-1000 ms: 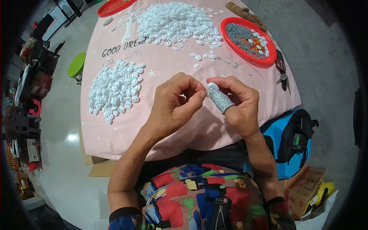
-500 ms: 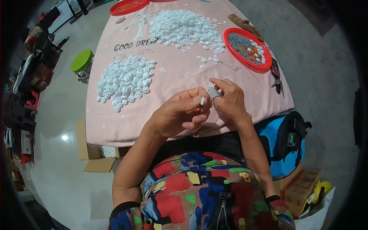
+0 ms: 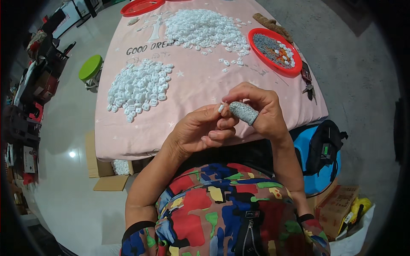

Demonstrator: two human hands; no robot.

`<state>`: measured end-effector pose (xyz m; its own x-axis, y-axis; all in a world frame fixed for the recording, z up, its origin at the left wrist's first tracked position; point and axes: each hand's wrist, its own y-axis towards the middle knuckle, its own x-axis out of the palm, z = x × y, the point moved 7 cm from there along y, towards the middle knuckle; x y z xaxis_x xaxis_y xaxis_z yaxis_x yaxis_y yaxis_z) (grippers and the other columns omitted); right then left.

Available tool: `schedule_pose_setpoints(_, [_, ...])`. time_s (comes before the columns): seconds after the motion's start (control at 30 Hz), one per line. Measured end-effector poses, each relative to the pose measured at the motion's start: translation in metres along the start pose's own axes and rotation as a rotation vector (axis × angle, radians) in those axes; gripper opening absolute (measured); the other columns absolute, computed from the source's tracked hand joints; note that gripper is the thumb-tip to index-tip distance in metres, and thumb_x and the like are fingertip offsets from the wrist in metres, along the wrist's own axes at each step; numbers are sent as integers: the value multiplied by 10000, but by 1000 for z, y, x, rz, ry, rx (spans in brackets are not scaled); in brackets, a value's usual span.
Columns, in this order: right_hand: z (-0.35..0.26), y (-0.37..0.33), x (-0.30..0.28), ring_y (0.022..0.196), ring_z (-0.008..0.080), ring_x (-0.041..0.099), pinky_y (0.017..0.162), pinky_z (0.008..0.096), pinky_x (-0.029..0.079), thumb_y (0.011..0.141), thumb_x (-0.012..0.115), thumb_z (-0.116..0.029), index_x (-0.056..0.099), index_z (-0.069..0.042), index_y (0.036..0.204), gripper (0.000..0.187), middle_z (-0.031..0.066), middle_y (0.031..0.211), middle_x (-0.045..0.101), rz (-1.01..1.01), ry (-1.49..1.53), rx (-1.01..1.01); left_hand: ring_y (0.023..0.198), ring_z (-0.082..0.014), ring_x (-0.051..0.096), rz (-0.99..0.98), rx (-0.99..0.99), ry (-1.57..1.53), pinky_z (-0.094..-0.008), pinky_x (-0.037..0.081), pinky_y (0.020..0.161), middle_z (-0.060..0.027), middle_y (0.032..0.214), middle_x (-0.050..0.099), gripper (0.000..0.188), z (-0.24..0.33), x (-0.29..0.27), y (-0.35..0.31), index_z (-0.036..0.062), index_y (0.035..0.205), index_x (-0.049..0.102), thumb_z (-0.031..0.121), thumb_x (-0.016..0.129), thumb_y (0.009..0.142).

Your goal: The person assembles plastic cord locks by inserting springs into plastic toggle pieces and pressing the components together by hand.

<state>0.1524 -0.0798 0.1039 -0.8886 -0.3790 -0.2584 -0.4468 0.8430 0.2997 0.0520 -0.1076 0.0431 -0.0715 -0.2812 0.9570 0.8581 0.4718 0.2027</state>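
My left hand (image 3: pixel 200 128) pinches a small white plastic piece (image 3: pixel 221 108) between thumb and forefinger, its other fingers curled. Close against it, my right hand (image 3: pixel 267 106) is closed, forefinger bent over toward the white piece. A grey speckled finger cover (image 3: pixel 244 112) sleeves the right thumb, which points left at the left fingertips. What the right fingertips grip, if anything, is hidden. Beyond the left hand lies a pile of white oval pieces (image 3: pixel 141 87) with small holes. A larger heap of similar white pieces (image 3: pixel 205 27) spreads farther back.
A red plate (image 3: pixel 294 71) at the right holds small grey parts and some white pieces. Keys (image 3: pixel 308 87) lie by the pink-covered table's (image 3: pixel 124 143) right edge. A brown object (image 3: pixel 272 26) rests behind the plate. A green stool (image 3: pixel 90 67) and an opened carton (image 3: pixel 110 183) stand left.
My right hand has turned and come left against the left fingertips, bringing the grey-covered thumb into full view. The white piece seen in the right fingers before no longer shows there.
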Motion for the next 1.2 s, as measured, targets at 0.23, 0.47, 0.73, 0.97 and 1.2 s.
schedule_pose_setpoints(0.23, [19, -2, 11, 833, 122, 637, 760, 256, 524, 834, 626, 29, 634, 37, 951, 118, 68, 904, 629, 16, 149, 125, 613, -81, 409, 129, -45, 19, -155, 310, 443, -14, 818, 466, 226, -1, -22, -8, 62, 978, 538, 288, 535, 984])
schedule_pose_setpoints(0.47, [41, -11, 0, 847, 104, 608, 791, 237, 482, 853, 555, 17, 628, 36, 950, 124, 47, 897, 651, 237, 100, 187, 669, -42, 548, 636, 369, 701, -168, 386, 508, -9, 857, 606, 289, 36, -30, -21, 52, 1024, 621, 332, 577, 965])
schedule_pose_setpoints(0.73, [49, -15, -2, 860, 86, 593, 784, 229, 472, 837, 565, 45, 636, 31, 949, 133, 42, 909, 646, 203, 73, 183, 655, -49, 570, 710, 349, 945, -175, 402, 514, 1, 818, 639, 177, 35, -35, -25, 48, 973, 633, 221, 631, 934])
schedule_pose_setpoints(0.97, [52, -22, -5, 801, 65, 562, 706, 198, 449, 834, 593, 42, 629, 8, 933, 111, 11, 875, 602, 208, -140, 145, 599, -43, 535, 692, 331, 847, -172, 388, 485, -20, 803, 640, 177, 26, -37, -20, 36, 967, 622, 209, 630, 929])
schedule_pose_setpoints(1.2, [41, -26, 6, 674, 37, 488, 572, 190, 386, 812, 643, 20, 618, -12, 896, 94, 10, 852, 570, 174, -310, 24, 639, -45, 551, 708, 295, 788, -172, 391, 500, -10, 800, 627, 174, 16, -49, -26, 22, 957, 619, 194, 637, 932])
